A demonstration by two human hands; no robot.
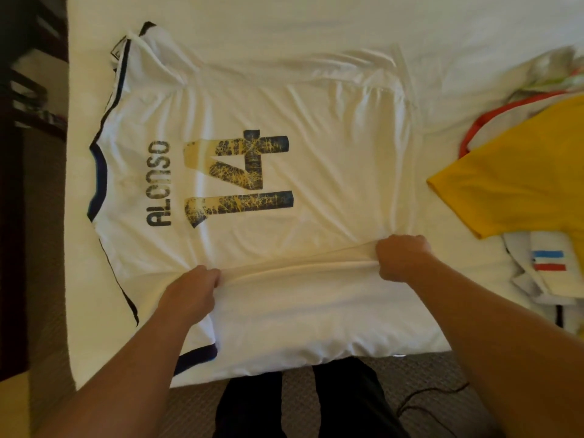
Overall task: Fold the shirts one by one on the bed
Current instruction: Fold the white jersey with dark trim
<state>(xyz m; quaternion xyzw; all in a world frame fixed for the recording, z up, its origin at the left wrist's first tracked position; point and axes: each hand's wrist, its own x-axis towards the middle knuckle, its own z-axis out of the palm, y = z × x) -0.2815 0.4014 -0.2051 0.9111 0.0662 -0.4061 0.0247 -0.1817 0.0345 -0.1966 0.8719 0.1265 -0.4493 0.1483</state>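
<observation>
— Shirt (284, 159) first: where does it lie?

— White football shirt, spread back-up on the bed (284, 20), collar toward the bed's left edge, hem toward the right. The back carries "ALONSO" and a worn number 14 in dark blue and yellow. Dark trim runs along the collar and the sleeve seams.

— And the hands?

— Both grip the near side of the shirt. The left hand (192, 289) has its fingers curled round a fold of cloth near the sleeve end; the right hand (401, 257) does the same closer to the hem. Between them the cloth is raised into a ridge, and the near edge of the shirt hangs over the bed's edge toward the person.

— How tight is the grip?

— Fingers closed on the cloth in both hands; the fingertips themselves are hidden under the fold.

— What else is on the bed?

— To the right, a yellow shirt (524, 178) lies on a heap of other clothes, touching none of the white shirt. Under it shows a white garment (537, 273) with blue and red stripes, and behind it something with a red edge (474, 128).

— Beyond the bed?

— Dark trouser legs (344, 399) and a thin black cable (423, 399) on the carpet below, dark furniture (19, 90) on the left.
</observation>
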